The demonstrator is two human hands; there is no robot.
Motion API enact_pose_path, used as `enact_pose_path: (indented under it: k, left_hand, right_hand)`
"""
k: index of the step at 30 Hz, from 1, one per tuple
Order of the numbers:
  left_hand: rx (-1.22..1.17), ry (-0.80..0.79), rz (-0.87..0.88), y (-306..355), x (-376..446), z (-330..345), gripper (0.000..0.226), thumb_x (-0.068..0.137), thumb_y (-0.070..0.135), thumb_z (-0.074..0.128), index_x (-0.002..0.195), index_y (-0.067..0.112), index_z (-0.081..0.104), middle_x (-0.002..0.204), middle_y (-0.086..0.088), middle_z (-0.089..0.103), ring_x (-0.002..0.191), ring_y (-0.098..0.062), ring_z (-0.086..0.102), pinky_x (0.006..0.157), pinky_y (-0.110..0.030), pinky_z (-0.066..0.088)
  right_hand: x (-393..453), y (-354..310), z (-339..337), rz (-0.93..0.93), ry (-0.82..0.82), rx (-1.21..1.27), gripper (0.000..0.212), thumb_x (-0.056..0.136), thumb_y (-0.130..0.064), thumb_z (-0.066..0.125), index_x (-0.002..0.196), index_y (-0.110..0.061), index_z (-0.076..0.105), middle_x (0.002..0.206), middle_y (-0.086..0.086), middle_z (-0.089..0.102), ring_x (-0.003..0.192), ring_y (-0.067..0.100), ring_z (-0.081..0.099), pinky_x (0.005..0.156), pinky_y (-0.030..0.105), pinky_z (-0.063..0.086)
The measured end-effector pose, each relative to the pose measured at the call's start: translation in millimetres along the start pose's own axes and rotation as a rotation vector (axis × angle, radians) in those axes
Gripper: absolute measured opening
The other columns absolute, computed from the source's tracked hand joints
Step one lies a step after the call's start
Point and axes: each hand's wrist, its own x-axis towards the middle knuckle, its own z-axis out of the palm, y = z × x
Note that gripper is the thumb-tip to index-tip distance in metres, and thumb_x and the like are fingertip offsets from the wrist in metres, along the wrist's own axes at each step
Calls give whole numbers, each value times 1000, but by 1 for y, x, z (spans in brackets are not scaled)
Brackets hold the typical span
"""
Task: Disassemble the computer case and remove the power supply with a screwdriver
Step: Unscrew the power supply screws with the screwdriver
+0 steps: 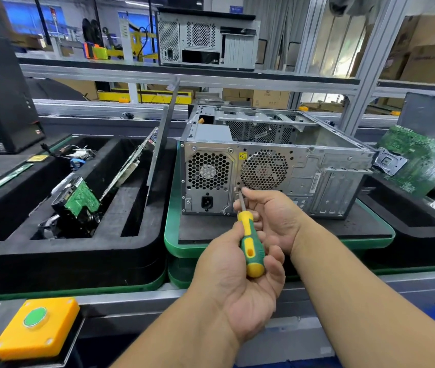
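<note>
While both hands grip the screwdriver (249, 243) (handle, shaft), its tip meets the case (277, 179).

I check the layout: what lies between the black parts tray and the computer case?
In the head view, a grey side panel stands tilted between the black tray and the computer case.

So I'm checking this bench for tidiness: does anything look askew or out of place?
Yes. A green board right of the case lies tilted against it, propped rather than flat. In the left tray, the side panel and boards lean at steep angles. Otherwise nothing looks spilled or damaged.
</note>
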Motion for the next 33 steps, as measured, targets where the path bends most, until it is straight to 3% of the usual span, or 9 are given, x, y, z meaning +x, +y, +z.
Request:
enact_pose_path:
  k: [3,5,10,16,19,23,27,30,33]
  left_hand:
    - [-16,-10,-44,2,-1,-1,35,105,37,50,96,7,66,71,-8,59,45,-16,54,34,-15,42]
    - [-41,-24,-58,3,0,-2,37,105,35,48,94,6,69,71,-8,59,44,-15,53,33,-15,41]
    - [-38,-50,-41,3,2,-5,45,100,43,54,93,0,68,72,-12,60,49,-17,54,34,-17,44]
    - [5,-6,34,-1,0,-1,32,90,34,74,105,8,63,73,-11,55,59,-14,51,34,-17,43]
    - [11,5,35,-1,-1,0,27,89,29,76,100,8,62,70,-9,53,57,-12,48,34,-16,43]
    - [21,33,-2,2,-2,0,32,99,36,64,94,5,63,67,-9,56,50,-14,51,34,-15,41]
    - [18,54,-33,3,-1,-5,43,105,45,51,97,6,66,68,-8,59,47,-15,52,33,-15,39]
    - [-16,30,-62,4,1,-8,46,105,44,48,94,4,67,66,-8,58,44,-14,51,34,-14,38]
    - [-30,7,-64,5,2,-10,50,104,46,49,87,3,68,65,-7,57,45,-14,50,33,-15,38]
  right_hand:
    - [-3,-1,-1,13,-20,45,33,90,-32,61,84,-5,79,55,-5,30,50,9,19,67,29,5]
    - [-3,1,-1,8,-33,63,27,87,-28,64,84,-6,79,55,-5,30,59,10,12,69,29,3]
    - [-2,2,3,-5,-34,89,25,85,-28,69,72,-6,73,50,-7,29,40,6,25,39,15,19]
    - [-2,6,10,-42,17,20,38,96,-35,64,66,-15,54,42,-8,25,34,6,18,33,18,15]
    - [-2,6,11,-43,33,-31,40,96,-39,65,68,-19,44,44,-8,25,36,6,18,34,19,15]
    - [-5,3,6,-19,6,15,42,98,-41,58,77,-7,73,54,-5,28,43,9,22,48,22,12]
    - [-5,1,2,-1,-32,72,43,98,-35,50,100,-2,78,56,-5,29,49,10,21,57,26,9]
    - [-7,1,5,-7,-35,65,36,98,-28,54,92,-4,79,57,-5,29,53,9,15,47,23,11]
    - [-7,3,5,-20,-23,73,37,101,-25,55,79,-5,78,54,-6,30,44,7,20,39,18,15]
